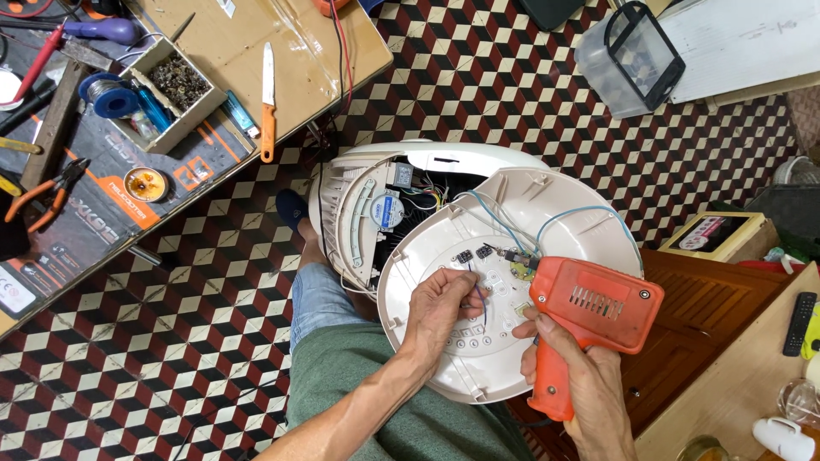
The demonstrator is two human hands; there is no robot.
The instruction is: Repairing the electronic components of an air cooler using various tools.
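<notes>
A white appliance casing lies open on my lap; its round inner lid (444,350) faces up, with blue and grey wires (547,224) running to a small circuit board (519,266). My left hand (440,309) rests on the lid and pinches a thin blue wire (480,299). My right hand (571,369) grips the handle of an orange soldering gun (594,309), its nose pointing left at the board. Behind the lid the casing's body (363,213) shows a small motor and more wiring.
A cluttered bench (222,51) at upper left carries an orange-handled knife (268,102), pliers (47,198), a solder tin (145,183) and a box of small parts (175,85). A clear container (628,60) stands on the patterned tile floor (171,324). A wooden cabinet (709,307) is at right.
</notes>
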